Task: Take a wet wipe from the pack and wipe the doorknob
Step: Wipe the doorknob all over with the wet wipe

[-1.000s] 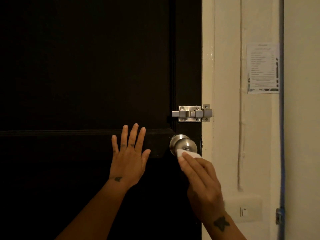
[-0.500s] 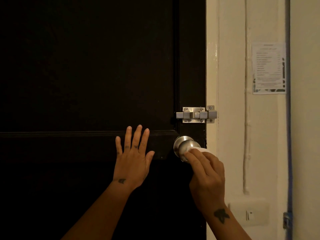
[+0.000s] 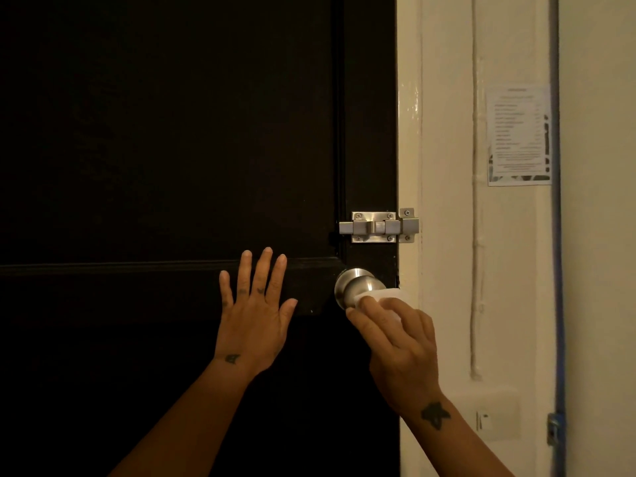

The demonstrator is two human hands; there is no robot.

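Our right hand (image 3: 399, 342) curls its fingers over the wet wipe (image 3: 382, 295) and clamps it against the lower right side of the doorknob (image 3: 354, 282), so the cloth bears on the metal. Left of the doorknob, our left hand (image 3: 254, 321) lies flat on the door (image 3: 172, 132), fingers straight and spread, probably to steady it. A slide bolt (image 3: 378, 227) sits just above the doorknob. The pack is out of view.

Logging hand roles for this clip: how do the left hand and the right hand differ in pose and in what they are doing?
The left hand lies flat on the dark door, fingers straight and spread; the right hand has its fingers bent over a white wipe. The left hand holds nothing; the right hand presses the wipe against the doorknob. Both wrists bear a small dark tattoo.
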